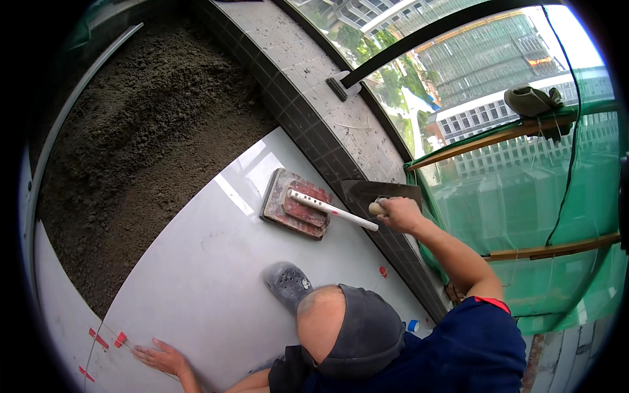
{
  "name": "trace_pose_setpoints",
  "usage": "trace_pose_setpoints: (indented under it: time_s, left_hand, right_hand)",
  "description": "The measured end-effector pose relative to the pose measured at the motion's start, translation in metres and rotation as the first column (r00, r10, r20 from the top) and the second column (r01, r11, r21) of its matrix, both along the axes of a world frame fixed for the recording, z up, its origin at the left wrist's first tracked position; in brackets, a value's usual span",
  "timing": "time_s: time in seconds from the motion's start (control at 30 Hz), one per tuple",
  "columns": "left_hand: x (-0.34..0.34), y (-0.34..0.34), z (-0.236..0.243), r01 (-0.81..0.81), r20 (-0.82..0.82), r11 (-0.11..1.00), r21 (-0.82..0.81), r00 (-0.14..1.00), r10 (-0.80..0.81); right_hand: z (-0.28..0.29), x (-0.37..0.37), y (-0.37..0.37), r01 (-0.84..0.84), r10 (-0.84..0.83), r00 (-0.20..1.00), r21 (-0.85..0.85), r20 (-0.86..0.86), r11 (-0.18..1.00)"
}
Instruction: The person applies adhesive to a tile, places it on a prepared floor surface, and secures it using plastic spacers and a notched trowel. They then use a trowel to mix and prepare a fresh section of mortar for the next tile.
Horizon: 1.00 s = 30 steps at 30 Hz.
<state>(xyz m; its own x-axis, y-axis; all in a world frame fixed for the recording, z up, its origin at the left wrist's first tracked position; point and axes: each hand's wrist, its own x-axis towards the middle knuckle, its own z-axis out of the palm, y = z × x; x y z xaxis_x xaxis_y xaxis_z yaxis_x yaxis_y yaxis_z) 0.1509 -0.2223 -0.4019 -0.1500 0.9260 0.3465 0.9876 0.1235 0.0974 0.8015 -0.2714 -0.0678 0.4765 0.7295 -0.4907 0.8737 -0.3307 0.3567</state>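
Observation:
My right hand is closed round the pale handle of a trowel; its dark blade lies against the dark-tiled side of the ledge. My left hand rests flat with fingers spread on a large light grey tile, close to a red tile clip at its joint. On the same tile, left of the trowel, sits a worn rectangular red-and-grey block tool. A white perforated tube lies across it, pointing toward my right hand; I cannot tell whether it is fixed to the block.
Rough dark mortar spreads beyond the tile, bordered left by a metal straightedge. A tiled ledge runs below the window. Green netting hangs at right. My shoe stands on the tile, near a blue roll.

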Motion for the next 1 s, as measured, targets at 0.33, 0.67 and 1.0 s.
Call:
trace_pose_setpoints:
  time_s: [0.33, 0.67, 1.0]
  left_hand:
    - [-0.006, -0.007, 0.035, 0.135, 0.031, 0.990, -0.039, 0.990, -0.134]
    - [-0.015, -0.017, 0.035, 0.133, 0.085, 0.988, -0.073, 0.988, -0.126]
    - [-0.005, -0.018, 0.032, 0.142, 0.102, 0.983, -0.115, 0.986, -0.131]
  right_hand:
    - [-0.023, -0.048, 0.019, -0.149, 0.147, 0.988, -0.034, -0.052, 0.988]
    - [-0.055, -0.023, 0.018, -0.064, 0.070, 0.997, -0.155, 0.034, 0.986]
    - [-0.071, 0.008, 0.022, -0.023, 0.026, 1.000, -0.182, 0.013, 0.983]
